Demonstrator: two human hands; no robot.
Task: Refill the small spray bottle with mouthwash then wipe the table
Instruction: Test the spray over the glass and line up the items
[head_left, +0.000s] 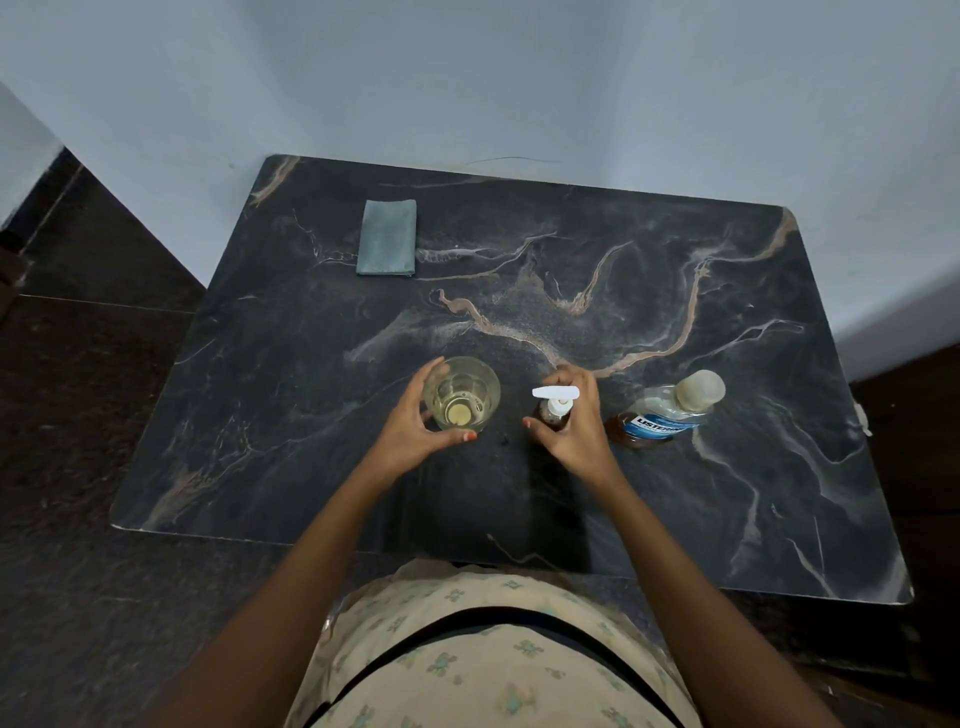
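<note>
Both hands are working on the dark marble table (675, 519): left hand (415, 431) fingers are curling round the clear drinking glass (461, 393), right hand (576, 421) fingers are gripping the small brown spray bottle (555, 410).

The cloth (387, 237) lies on the table (675, 519) near the far left corner. In the middle, left to right, sit the glass (461, 395), the spray bottle (555, 410) and the mouthwash bottle (665, 410).

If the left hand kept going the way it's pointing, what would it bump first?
The glass: the left hand curls round it. Past it the table looks bare up to the wall, though depth is unclear.
</note>
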